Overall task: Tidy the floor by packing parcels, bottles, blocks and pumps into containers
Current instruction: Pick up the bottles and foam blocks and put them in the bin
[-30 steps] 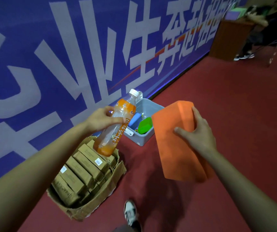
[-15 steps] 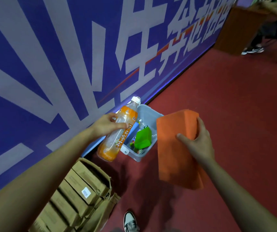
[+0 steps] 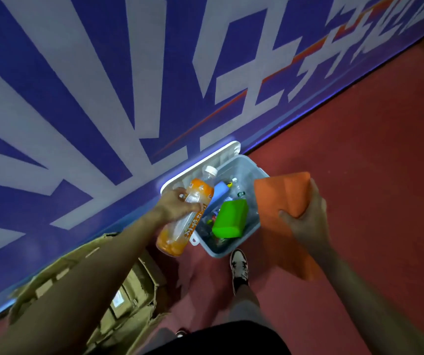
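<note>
Banner [image 3: 77, 73] characters cropped, unreadable

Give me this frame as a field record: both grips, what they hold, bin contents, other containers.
left grip: holds orange drink bottle, tilted, cap end over bin
right grip: holds orange block at bin's right edge
bin: white lid open against wall
bin contents: green block, blue item, clear bottles
cardboard box: lower left, holds brown parcels

Bin [image 3: 247, 172] against wall [image 3: 77, 98] — carton [image 3: 103, 240] left of it, shoe [image 3: 239, 267] just before it.
</note>
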{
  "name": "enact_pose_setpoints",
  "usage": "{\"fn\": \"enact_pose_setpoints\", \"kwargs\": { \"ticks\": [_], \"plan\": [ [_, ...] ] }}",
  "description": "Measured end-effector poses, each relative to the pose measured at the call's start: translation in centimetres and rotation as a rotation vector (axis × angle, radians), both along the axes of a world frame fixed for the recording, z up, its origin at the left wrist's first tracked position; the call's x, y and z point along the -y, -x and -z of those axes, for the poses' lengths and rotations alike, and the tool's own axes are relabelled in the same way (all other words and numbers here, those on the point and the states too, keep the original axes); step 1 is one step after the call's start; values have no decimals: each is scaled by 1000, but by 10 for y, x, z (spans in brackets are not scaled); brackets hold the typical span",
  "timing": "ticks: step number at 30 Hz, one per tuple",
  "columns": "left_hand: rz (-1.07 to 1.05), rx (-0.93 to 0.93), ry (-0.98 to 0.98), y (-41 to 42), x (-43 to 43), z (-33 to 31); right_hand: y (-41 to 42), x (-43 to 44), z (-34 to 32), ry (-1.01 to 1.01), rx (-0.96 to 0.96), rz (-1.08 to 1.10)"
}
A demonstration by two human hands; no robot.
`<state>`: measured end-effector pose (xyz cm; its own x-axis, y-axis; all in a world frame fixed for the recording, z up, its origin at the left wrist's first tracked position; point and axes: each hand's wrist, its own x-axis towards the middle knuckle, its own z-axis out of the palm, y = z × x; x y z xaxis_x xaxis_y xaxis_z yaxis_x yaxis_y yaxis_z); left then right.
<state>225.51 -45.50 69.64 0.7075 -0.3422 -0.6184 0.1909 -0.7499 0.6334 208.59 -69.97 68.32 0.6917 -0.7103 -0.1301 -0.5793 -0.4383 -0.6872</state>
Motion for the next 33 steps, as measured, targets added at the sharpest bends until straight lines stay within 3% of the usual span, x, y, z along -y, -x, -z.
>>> {"fn": "enact_pose_setpoints", "kwargs": {
  "ticks": [6,15,18,21,25,33],
  "plan": [
    [129,25,-314,-53,77,59,-91,88,47,33,-175,-165],
    [126,-41,-492,-103,154,168,-199,143,150,145,-247,-202],
    [191,-62,-530,-114,169,204,-228,164,200,114,-366,-295],
    [198,-40,-557,-122,176,226,-249,184,257,104,-461,-240],
    [195,-86,-552,-120,167,233,-217,188,252,13,-557,-426],
    [200,-101,-526,-97,142,196,-186,173,226,-75,-707,-544]
  ]
}}
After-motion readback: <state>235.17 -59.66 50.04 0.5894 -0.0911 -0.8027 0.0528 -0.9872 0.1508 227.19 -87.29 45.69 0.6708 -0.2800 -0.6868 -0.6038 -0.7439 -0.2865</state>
